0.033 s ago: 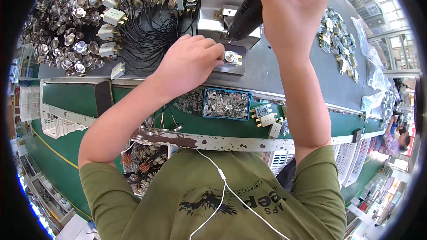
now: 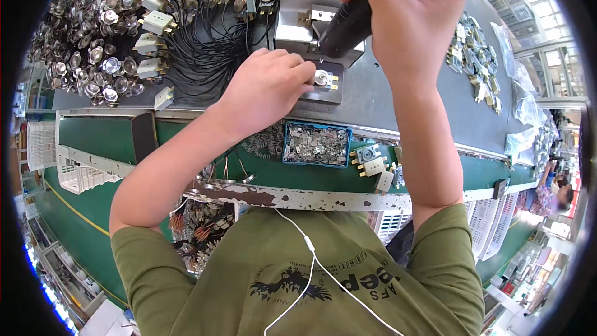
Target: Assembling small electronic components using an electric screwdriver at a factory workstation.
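Observation:
My left hand [image 2: 268, 84] is closed, its fingertips pinching the left side of a small white switch-like part with a round metal top [image 2: 323, 78] and brass terminals. That part sits on a dark metal block [image 2: 329, 96] on the bench. My right hand [image 2: 407, 22] wraps round a black power screwdriver [image 2: 348, 25], which slants down to the left. Its narrow tip is just above and behind the part, apart from it as far as I can see. The fingertips of my left hand are partly hidden by the hand itself.
A grey metal stand [image 2: 295, 18] rises behind the block. Piled metal discs [image 2: 93, 56] and black-wired white housings [image 2: 158, 22] crowd the left. A blue tray [image 2: 317, 144] of small metal pieces and loose terminal parts [image 2: 373, 167] lie nearer me. More parts [image 2: 476, 56] lie right.
My right hand and the screwdriver have shifted very slightly to the right. My left hand and the part hardly differ.

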`<action>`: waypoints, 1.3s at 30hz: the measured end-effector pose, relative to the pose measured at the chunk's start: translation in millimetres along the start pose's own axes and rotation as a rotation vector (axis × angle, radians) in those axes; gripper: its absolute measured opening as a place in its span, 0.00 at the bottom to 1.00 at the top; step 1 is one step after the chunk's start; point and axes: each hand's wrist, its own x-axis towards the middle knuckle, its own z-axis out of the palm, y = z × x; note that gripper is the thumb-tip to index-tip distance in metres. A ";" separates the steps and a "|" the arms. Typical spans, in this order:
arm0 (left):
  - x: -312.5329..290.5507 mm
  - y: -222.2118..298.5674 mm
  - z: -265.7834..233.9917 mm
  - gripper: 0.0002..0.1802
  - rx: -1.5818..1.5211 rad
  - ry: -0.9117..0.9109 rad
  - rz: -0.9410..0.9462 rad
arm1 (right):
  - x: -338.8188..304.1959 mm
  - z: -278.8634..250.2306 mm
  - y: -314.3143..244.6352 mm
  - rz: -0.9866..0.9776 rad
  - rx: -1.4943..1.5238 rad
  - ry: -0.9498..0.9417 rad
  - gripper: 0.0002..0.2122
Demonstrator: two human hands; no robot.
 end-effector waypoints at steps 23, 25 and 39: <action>0.7 -6.8 6.2 0.06 -0.114 -0.012 -0.008 | -10.2 -7.3 21.5 -0.159 0.178 -0.010 0.30; -1.1 -6.0 4.2 0.06 -0.097 -0.055 -0.038 | -7.6 -6.0 26.3 -0.161 0.206 -0.018 0.30; 4.9 -12.7 0.1 0.17 -0.042 -0.257 -0.203 | -29.2 4.4 29.2 0.056 0.184 -0.206 0.29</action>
